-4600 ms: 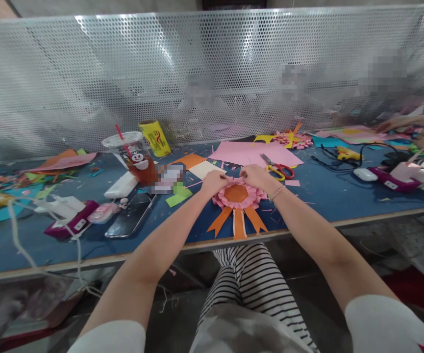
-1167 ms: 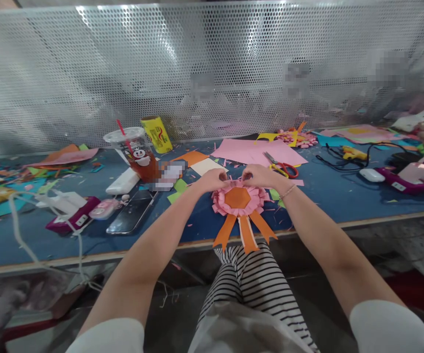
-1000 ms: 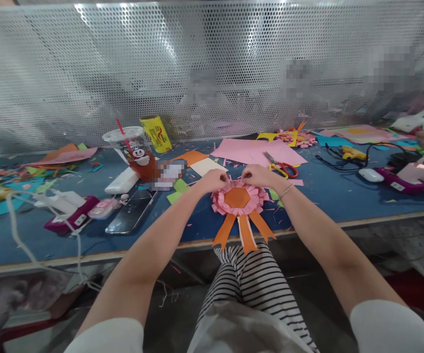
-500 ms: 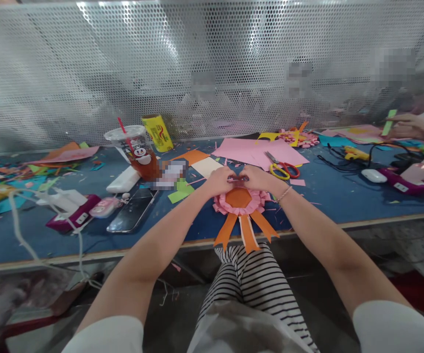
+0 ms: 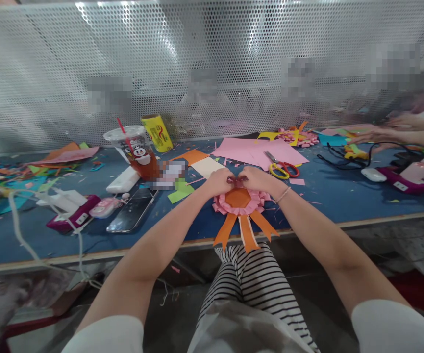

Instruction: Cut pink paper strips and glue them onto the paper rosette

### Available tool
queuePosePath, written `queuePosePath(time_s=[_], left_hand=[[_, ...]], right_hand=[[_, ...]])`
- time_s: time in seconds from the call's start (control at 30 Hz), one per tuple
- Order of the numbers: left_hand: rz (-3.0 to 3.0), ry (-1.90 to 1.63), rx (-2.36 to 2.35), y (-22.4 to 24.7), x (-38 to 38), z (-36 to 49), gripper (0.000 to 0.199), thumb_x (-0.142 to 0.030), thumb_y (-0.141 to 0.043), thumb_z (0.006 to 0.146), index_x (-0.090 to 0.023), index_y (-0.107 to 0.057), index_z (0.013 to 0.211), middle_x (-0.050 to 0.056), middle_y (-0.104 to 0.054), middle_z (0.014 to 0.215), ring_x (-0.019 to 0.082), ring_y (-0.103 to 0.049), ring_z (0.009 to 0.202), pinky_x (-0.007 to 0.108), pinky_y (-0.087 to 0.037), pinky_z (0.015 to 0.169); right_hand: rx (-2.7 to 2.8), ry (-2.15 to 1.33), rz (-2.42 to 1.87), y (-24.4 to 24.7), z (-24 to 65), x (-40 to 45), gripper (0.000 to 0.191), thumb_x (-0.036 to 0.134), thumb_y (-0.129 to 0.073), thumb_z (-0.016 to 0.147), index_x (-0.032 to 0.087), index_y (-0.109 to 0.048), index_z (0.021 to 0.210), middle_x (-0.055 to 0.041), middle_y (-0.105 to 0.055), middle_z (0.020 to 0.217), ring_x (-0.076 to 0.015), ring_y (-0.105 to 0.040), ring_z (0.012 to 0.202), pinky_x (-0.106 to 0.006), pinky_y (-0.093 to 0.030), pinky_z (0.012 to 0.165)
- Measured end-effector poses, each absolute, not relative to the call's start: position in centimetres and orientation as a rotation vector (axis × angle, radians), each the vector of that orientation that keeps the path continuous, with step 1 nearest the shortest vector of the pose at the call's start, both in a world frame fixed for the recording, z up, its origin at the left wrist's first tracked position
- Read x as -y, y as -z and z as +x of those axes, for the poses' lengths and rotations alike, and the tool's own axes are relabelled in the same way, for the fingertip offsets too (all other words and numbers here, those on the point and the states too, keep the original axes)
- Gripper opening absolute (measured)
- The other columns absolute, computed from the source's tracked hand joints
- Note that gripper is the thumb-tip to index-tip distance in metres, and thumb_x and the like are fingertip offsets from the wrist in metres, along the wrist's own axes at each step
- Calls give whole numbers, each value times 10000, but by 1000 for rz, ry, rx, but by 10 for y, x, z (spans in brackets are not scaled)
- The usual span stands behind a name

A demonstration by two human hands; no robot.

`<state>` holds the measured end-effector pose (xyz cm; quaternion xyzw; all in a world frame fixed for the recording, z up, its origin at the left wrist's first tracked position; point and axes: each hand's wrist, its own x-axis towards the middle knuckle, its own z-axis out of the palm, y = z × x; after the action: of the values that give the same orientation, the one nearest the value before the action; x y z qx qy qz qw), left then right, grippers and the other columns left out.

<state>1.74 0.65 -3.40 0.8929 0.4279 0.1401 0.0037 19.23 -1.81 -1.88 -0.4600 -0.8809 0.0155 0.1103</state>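
A paper rosette (image 5: 238, 198) with a pleated pink rim, an orange centre and orange ribbon tails lies near the table's front edge, its tails hanging over. My left hand (image 5: 222, 181) and my right hand (image 5: 255, 178) meet at its upper rim, both with curled fingers pinching the pink pleats. The fingertips partly hide the top of the rim. Just right of my right hand lie scissors (image 5: 282, 166) with red and yellow handles. Pink paper (image 5: 248, 152) and a cream sheet (image 5: 209, 167) are spread behind my hands.
To the left stand a drink cup (image 5: 141, 159) and a yellow roll (image 5: 158, 133), with a phone (image 5: 133, 211) and power strip (image 5: 75, 214) nearer. At right are another power strip (image 5: 405, 180), cables, a glue gun (image 5: 355, 152) and another person's hands (image 5: 388, 135).
My hands have shifted only slightly at the rosette's rim. On the right, another person's hands have reached further over the table; at the far left, a hand has come into view.
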Motion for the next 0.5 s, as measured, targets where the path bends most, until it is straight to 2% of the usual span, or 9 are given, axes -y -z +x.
queuePosePath(time_s=[0.17, 0.5], left_hand=[[2840, -471, -1273, 37, -10, 17, 283, -201, -484, 682, -209, -708, 855, 51, -633, 846, 179, -564, 812, 277, -434, 738], [2813, -438, -1292, 31, -4, 18, 288, -210, -501, 667, -207, -718, 855, 52, -637, 845, 177, -567, 809, 265, -426, 709]], right_hand=[[2580, -74, -1349, 19, 194, 15, 255, 104, -482, 700, 147, -694, 835, -96, -684, 865, -166, -582, 786, -232, -349, 672], [2551, -54, -1386, 22, 193, 18, 285, 89, -501, 701, 179, -712, 869, -82, -696, 882, -179, -607, 833, -236, -372, 705]])
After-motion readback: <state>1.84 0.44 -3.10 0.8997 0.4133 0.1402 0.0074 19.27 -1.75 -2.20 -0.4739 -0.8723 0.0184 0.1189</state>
